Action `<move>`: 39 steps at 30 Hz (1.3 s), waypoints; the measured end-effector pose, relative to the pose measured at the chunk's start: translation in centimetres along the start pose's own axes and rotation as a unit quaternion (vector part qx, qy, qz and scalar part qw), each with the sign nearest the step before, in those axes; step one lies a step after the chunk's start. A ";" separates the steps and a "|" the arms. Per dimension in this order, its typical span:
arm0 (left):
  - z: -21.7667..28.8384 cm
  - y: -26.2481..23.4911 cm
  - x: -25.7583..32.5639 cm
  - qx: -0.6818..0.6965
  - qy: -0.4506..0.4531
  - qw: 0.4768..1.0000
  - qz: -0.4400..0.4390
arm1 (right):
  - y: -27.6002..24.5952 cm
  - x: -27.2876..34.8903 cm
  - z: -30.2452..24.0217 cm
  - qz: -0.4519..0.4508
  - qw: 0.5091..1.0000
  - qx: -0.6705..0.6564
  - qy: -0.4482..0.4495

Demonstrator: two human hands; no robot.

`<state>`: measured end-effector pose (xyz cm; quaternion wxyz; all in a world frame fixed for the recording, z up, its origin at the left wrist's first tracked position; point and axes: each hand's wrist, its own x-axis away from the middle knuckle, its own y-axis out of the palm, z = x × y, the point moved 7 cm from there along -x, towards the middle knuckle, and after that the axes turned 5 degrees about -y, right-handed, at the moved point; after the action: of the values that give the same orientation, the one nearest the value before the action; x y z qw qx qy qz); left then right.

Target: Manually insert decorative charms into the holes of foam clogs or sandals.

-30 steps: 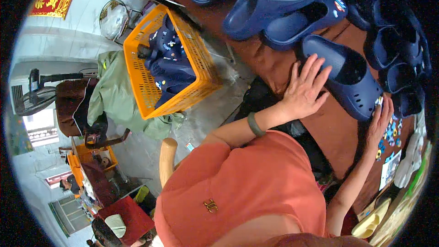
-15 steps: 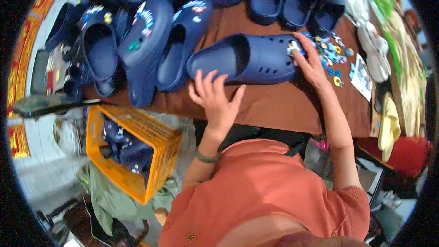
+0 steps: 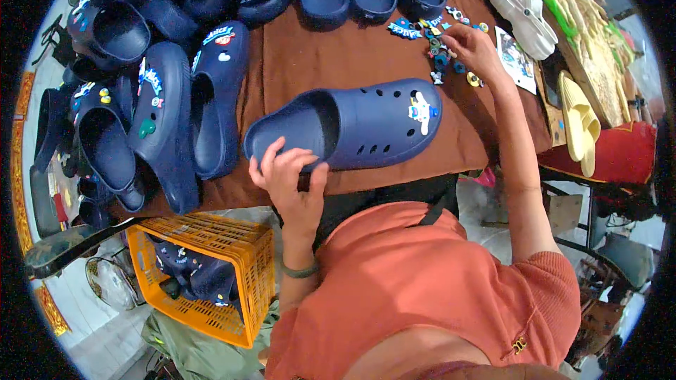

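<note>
"One navy clog point(image 3: 384, 123) lies sole-down on the brown cloth point(image 3: 303, 53), its heel under the fingertips of your left hand point(image 3: 292, 186)."

"And that hand's grip?"

"Loose: your fingers rest spread over the heel's near edge, thumb apart."

"The right hand point(image 3: 481, 55)?"

"You have it past the clog's toe, on the far side, at the small charms point(image 3: 441, 63). Its fingers are bent; I can't tell whether you're pinching one."

"Any neighbours?"

"Other clogs point(image 3: 229, 77) stand left of the clog."
</note>
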<state>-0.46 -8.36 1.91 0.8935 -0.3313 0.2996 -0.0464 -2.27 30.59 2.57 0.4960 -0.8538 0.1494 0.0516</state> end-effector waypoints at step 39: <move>-2.3 5.1 -5.9 0.123 -0.115 0.954 -0.247 | 4.1 2.3 -8.3 -0.108 0.930 -0.322 -0.142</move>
<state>-7.19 -4.01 0.33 0.9164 -0.2853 0.0958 -0.2639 -1.81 21.08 2.76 0.2130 -0.9625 -0.0403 0.1632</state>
